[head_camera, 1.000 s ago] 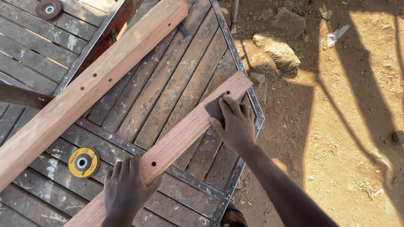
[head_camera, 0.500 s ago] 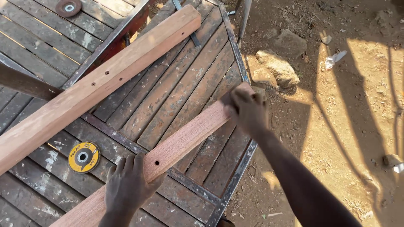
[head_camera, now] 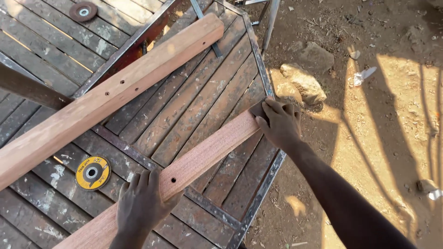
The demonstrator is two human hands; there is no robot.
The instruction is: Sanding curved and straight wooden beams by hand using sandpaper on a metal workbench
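While the left hand [head_camera: 140, 205] lies flat with fingers spread on the near part of a long reddish-brown wooden plank [head_camera: 184, 168], its grip is open, only pressing down rather than clasping. The plank lies slantwise across the worktop of weathered wooden slats in a rusty metal frame [head_camera: 207, 92], with a small drilled hole just beside the left fingertips. Just left of that hand, a yellow round flap disc with a dark centre [head_camera: 92, 173] lies flat on the slats. At the plank's far end, which reaches the worktop's edge, the right hand [head_camera: 279, 122] curls over the end, its grip closed on a small dark sanding pad [head_camera: 257, 109] pressed against the wood. Beyond, a second, paler thick wooden beam [head_camera: 110, 94] with several drilled holes lies parallel, well apart from the plank. A dark rust-coloured round disc [head_camera: 83, 11] rests at the far corner. Off the worktop, a pale rough stone [head_camera: 302, 83] sits on the bare sunlit earth.
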